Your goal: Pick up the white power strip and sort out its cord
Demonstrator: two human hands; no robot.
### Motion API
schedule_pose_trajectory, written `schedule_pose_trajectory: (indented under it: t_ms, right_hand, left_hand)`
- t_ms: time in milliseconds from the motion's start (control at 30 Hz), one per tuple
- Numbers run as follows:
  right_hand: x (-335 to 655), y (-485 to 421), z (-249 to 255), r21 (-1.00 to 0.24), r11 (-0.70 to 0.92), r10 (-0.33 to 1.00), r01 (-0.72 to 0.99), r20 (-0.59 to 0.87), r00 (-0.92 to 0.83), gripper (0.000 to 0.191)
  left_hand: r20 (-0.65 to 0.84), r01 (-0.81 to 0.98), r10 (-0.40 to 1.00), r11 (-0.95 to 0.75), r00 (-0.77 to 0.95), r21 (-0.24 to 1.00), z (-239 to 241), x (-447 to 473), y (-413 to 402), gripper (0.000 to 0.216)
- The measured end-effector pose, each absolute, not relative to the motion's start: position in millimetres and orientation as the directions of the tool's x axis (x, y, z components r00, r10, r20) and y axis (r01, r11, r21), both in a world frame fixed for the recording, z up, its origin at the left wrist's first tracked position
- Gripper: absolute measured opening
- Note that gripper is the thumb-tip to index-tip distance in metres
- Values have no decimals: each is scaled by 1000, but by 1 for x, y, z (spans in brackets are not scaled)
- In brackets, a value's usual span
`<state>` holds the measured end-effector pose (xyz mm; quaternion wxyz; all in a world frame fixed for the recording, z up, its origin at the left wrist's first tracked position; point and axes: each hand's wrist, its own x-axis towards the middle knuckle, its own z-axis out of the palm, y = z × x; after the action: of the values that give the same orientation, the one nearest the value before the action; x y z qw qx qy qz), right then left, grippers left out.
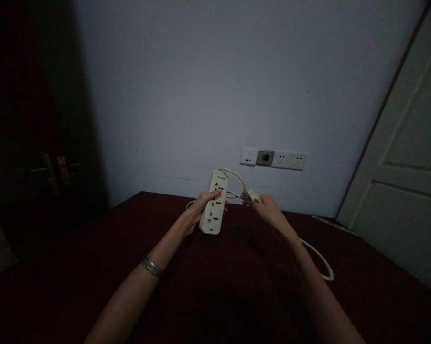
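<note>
Cord [330,276] loops over tabletop [215,282], toward right edge. Left hand [201,202] closed round power strip [210,225], thumb across its face, held near far edge; likely light, stiff, smooth: best gripped mid-body. Right hand [269,206] closed on plug [249,196]. Beyond: wall sockets [289,161].

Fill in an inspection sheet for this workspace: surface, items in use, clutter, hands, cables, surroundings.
Surface: dark red tabletop, dimly lit.
Items in use: white power strip, tilted; what looks like a plug.
Clutter: pale object beside the power strip, partly hidden, unidentified.
Hands: left hand grips the power strip; right hand grips the plug.
Cables: pale cable loops between the hands; another cable stretch shows farther right.
Surroundings: wall with socket plates; light door, right.
</note>
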<state>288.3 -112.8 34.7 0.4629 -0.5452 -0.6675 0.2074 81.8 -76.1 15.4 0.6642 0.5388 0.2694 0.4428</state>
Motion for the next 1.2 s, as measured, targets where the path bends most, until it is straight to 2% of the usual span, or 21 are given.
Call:
schedule_pose_trajectory:
  t_ms: [133,333,500,633,833,1067,1200]
  right_hand:
    - [303,-121,48,-757,353,892,550,450,48,23]
    - [304,-135,58,-891,314,923,327,367,113,28]
    - [289,-145,61,-929,364,920,64,369,131,30]
    - [282,-158,69,-929,369,925,-40,362,116,26]
    - [281,-180,84,-868,458,886,-190,428,180,25]
    - [292,-196,95,-802,541,841,-255,503,201,18]
    - [295,-209,103,-750,593,805,-293,549,226,19]
  left_hand:
    - [-73,-277,869,234,489,932,8,83,-70,44]
    - [-197,-216,798,377,570,901,-4,89,-65,51]
    - [-214,-177,779,383,589,907,-12,89,-62,46]
    - [-227,-151,769,386,598,910,-15,91,-62,44]
    - [-248,-135,761,402,600,906,-19,99,-65,43]
    - [-234,-119,746,387,623,915,-22,107,-68,44]
    - [-115,-167,818,249,564,954,-30,112,-69,41]
